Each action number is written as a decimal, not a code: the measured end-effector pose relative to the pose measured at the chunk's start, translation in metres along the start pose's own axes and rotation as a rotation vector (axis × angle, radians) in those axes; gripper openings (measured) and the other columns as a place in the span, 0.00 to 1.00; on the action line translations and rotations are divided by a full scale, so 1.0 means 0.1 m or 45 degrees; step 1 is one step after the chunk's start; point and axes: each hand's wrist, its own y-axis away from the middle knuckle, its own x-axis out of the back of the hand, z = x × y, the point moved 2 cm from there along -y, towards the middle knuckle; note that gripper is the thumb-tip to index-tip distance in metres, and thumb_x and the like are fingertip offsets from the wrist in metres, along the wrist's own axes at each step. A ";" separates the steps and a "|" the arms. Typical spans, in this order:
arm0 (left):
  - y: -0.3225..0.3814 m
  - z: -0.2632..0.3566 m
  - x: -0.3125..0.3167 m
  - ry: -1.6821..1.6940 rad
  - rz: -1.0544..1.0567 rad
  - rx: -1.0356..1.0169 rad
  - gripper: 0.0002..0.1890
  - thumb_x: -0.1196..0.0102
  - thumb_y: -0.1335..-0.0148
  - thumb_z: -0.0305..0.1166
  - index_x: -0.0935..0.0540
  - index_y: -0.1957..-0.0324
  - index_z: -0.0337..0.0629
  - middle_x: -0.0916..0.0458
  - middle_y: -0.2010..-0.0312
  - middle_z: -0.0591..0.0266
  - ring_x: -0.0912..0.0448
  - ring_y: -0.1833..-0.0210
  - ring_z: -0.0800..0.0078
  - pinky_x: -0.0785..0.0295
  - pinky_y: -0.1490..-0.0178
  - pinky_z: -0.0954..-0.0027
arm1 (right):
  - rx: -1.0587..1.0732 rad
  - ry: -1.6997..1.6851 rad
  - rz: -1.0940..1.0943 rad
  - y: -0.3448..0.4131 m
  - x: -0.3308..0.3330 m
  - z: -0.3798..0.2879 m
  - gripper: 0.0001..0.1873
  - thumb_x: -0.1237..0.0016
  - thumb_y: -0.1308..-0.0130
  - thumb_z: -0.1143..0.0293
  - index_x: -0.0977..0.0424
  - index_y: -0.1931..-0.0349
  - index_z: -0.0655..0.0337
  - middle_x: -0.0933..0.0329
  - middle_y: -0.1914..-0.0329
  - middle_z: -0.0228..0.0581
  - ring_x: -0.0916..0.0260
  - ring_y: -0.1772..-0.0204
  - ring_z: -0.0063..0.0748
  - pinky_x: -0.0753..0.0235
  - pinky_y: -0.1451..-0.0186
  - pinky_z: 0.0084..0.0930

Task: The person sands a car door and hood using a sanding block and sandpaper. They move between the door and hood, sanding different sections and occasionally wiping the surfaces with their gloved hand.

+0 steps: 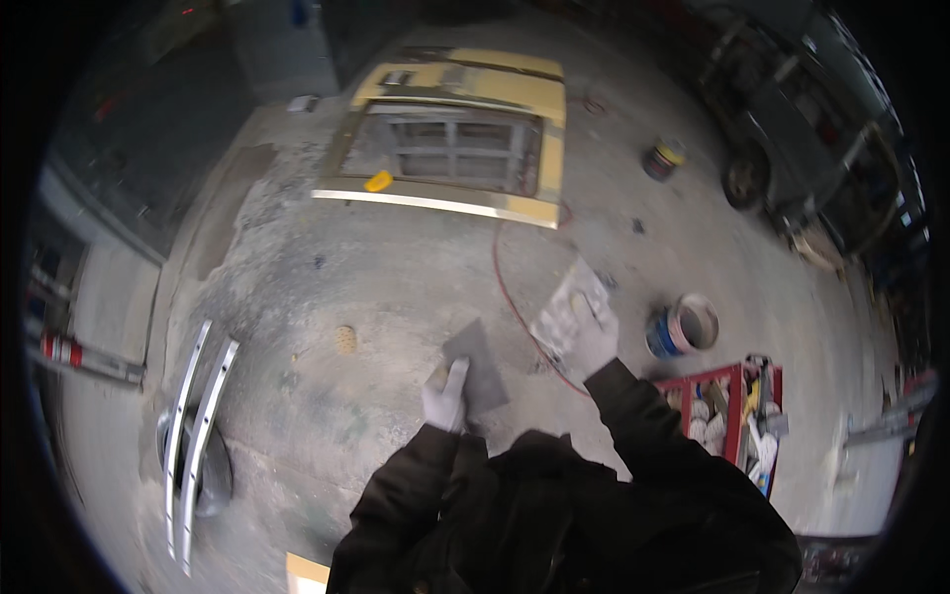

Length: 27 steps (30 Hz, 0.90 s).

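White-gloved, my left hand (447,397) pinches a grey rectangular sheet (479,367), which looks like sandpaper, thumb on top. My right hand (594,334), also gloved, grips a whitish, mottled sheet (565,308); whether it is cloth, paper or plastic cannot be told. The two sheets are apart, held over the concrete floor. Farther ahead, a vehicle door or similar panel (551,160) with yellow and grey-brown patches surrounds a window-like opening. On its lower frame rests a small yellow tool (378,181), blurred.
A red hose (503,278) crosses the floor. To my right stand an open bucket (694,323), a red cart (731,416) of supplies and a yellow-topped can (664,157). A partly stripped vehicle (809,148) is beyond. Two metal strips (197,445) and a perforated tan disc (346,340) are leftward.
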 end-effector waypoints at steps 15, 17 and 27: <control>-1.79 0.29 -1.90 -0.404 -0.215 -0.088 0.16 0.41 0.27 0.39 0.19 0.64 0.33 0.23 0.73 0.71 0.30 0.68 0.83 0.31 0.64 0.74 | 0.061 1.353 -0.034 -0.69 0.42 -0.46 0.18 0.51 0.25 0.59 0.21 0.52 0.69 0.16 0.62 0.58 0.16 0.56 0.56 0.18 0.55 0.39; -2.03 0.26 -1.98 -0.497 -0.151 -0.114 0.16 0.41 0.27 0.39 0.18 0.64 0.33 0.24 0.73 0.71 0.30 0.68 0.83 0.31 0.64 0.75 | 0.440 1.457 0.194 -0.90 0.50 -0.57 0.16 0.47 0.28 0.57 0.19 0.52 0.60 0.16 0.68 0.47 0.16 0.63 0.48 0.19 0.63 0.41; -2.50 -0.13 -1.86 -0.376 -0.147 0.310 0.16 0.41 0.29 0.36 0.19 0.70 0.34 0.28 0.77 0.76 0.35 0.72 0.85 0.36 0.68 0.73 | 0.124 2.351 -0.295 -2.10 0.77 -0.48 0.19 0.46 0.31 0.61 0.22 0.41 0.48 0.22 0.50 0.37 0.21 0.55 0.44 0.19 0.59 0.38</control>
